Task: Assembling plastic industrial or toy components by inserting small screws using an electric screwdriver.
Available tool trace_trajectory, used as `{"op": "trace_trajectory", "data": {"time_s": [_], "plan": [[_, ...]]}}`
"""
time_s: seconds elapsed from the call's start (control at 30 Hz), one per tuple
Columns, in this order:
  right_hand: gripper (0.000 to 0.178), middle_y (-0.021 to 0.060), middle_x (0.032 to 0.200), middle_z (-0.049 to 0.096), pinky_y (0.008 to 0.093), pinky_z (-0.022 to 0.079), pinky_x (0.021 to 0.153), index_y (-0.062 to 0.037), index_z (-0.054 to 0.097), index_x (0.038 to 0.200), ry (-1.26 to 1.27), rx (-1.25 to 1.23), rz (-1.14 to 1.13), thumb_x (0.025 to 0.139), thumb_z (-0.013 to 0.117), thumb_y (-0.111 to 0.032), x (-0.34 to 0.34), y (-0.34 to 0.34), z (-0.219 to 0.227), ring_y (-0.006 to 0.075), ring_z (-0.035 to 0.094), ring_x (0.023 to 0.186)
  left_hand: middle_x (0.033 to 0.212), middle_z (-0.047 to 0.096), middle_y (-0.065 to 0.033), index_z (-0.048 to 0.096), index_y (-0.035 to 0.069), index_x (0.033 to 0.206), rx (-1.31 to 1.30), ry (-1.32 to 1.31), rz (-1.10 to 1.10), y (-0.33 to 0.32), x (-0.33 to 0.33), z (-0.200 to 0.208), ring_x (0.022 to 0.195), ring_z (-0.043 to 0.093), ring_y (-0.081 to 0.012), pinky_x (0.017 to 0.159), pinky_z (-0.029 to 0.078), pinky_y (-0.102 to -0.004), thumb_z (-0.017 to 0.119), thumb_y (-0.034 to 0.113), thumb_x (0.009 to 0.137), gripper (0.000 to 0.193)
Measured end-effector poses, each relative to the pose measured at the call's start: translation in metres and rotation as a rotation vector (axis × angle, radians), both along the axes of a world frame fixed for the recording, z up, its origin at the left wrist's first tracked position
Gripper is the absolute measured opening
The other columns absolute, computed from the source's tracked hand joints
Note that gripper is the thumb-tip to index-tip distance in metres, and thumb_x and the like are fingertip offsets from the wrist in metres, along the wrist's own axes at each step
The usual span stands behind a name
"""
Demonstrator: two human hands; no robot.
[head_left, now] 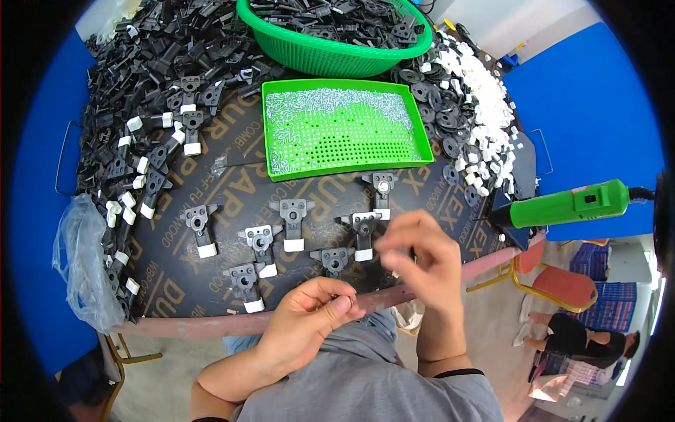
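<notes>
My left hand (313, 316) is at the table's near edge, thumb and fingertips pinched together; whatever small thing they may hold is hidden. My right hand (425, 257), slightly blurred, hovers to the right with thumb and curled fingers apart and nothing plainly between them. Just left of it lies a black plastic bracket with a white end cap (363, 233). Another black bracket (333, 261) lies just beyond my left hand. Several similar assemblies are spread over the tabletop, among them one in the middle (293, 222) and one at the left (200, 228).
A green tray (351, 170) holds many small screws. Behind it stands a green basket (337, 55) full of black parts. Black parts (162, 56) heap at the left, white caps (485, 105) at the right. A green electric screwdriver (569, 206) and a plastic bag (88, 267) flank the table.
</notes>
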State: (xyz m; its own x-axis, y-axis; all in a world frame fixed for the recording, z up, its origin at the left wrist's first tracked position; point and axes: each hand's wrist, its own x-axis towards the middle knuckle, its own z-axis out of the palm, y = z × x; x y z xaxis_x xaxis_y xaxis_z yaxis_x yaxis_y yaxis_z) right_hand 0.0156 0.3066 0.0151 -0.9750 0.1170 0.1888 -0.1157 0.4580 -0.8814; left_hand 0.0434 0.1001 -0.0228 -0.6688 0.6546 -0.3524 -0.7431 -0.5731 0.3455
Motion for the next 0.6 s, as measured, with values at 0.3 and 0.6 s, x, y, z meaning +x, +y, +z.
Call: {"op": "trace_trajectory", "data": {"time_s": [0.3,0.6], "plan": [[0.017,0.0027,0.089,0.068,0.0318,0.046,0.071,-0.0076,0.075,0.084,0.145,0.023,0.541,0.070,0.082,-0.013,0.020,-0.010,0.011,0.0203,0.061,0.078,0.106,0.064,-0.0062,0.061,0.004,0.109,0.055,-0.025,-0.063,-0.002,0.007,-0.006,0.098,0.064,-0.0169,0.090,0.053,-0.0352,0.058,0.007,0.096,0.013],[0.012,0.0045,0.086,0.067,0.0318,0.048,0.068,-0.0059,0.072,0.081,0.154,0.128,0.627,0.074,0.080,-0.012,0.020,-0.022,0.019,0.0201,0.062,0.079,0.107,0.064,-0.0095,0.060,-0.001,0.112,0.114,-0.067,-0.059,-0.007,0.013,-0.011,0.098,0.065,-0.0192,0.090,0.054,-0.0329,0.060,0.005,0.096,0.017]]}}
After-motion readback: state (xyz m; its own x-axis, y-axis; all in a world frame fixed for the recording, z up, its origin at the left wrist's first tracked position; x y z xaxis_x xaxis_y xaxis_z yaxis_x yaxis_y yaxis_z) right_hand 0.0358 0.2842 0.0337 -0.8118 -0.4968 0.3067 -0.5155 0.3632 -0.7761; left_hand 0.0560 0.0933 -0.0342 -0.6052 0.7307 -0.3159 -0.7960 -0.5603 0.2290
